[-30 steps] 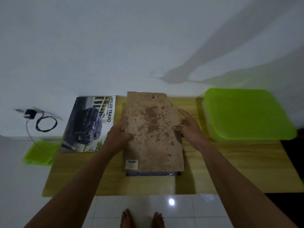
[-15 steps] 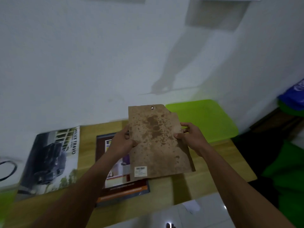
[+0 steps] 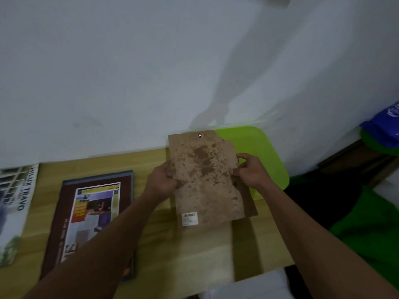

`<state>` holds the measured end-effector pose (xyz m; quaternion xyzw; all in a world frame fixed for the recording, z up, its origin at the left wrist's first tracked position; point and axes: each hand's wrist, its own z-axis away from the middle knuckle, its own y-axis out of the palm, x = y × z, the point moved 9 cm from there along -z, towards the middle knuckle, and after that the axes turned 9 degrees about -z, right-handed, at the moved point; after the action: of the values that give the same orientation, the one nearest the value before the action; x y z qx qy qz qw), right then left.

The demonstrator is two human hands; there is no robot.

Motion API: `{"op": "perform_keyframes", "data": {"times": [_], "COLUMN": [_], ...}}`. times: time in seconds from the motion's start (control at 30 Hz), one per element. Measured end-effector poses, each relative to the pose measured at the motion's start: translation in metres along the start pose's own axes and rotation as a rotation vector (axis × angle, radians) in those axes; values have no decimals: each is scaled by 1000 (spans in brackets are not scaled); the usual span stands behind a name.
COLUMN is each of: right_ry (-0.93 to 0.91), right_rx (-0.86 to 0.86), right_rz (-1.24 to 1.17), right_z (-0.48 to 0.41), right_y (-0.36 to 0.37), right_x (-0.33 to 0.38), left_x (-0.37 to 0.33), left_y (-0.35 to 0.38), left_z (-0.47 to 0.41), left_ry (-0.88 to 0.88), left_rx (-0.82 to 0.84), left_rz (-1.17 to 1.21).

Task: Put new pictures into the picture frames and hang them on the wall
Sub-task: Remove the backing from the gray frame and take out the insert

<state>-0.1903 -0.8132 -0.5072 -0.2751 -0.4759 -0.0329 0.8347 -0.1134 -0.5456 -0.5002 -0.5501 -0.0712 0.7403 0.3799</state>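
Observation:
A stained brown backing board with a barcode sticker and a small metal hanger at its top is held above the wooden table. My left hand grips its left edge and my right hand grips its right edge. To the left, a dark picture frame lies flat on the table with a printed picture showing inside it. My left forearm crosses the frame's lower right corner.
A car poster reading HILUX TRAVO lies at the table's far left. A lime-green plastic lid sits at the back right against the white wall. Green and blue items lie to the right, beyond the table.
Both hands lifted the backing board off the frame and carried it to the right, uncovering the frame and its picture. The view swung right.

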Motion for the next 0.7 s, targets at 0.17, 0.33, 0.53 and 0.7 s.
{"op": "perform_keyframes", "data": {"times": [0.17, 0.33, 0.53, 0.7], "right_ry": [-52, -170, -215, -262], "right_rx": [-47, -81, -15, 7], "right_rz": [158, 516, 672, 629], "right_z": [-12, -9, -5, 4], "right_y": [-8, -12, -6, -3], "right_x": [8, 13, 13, 25], "left_x": [-16, -21, -34, -31], "left_y": [10, 11, 20, 12], "left_z": [-9, -14, -3, 1], "left_ry": [31, 78, 204, 201], "left_rx": [-59, -141, -189, -167], "left_rz": [-160, -393, -679, -663]}}
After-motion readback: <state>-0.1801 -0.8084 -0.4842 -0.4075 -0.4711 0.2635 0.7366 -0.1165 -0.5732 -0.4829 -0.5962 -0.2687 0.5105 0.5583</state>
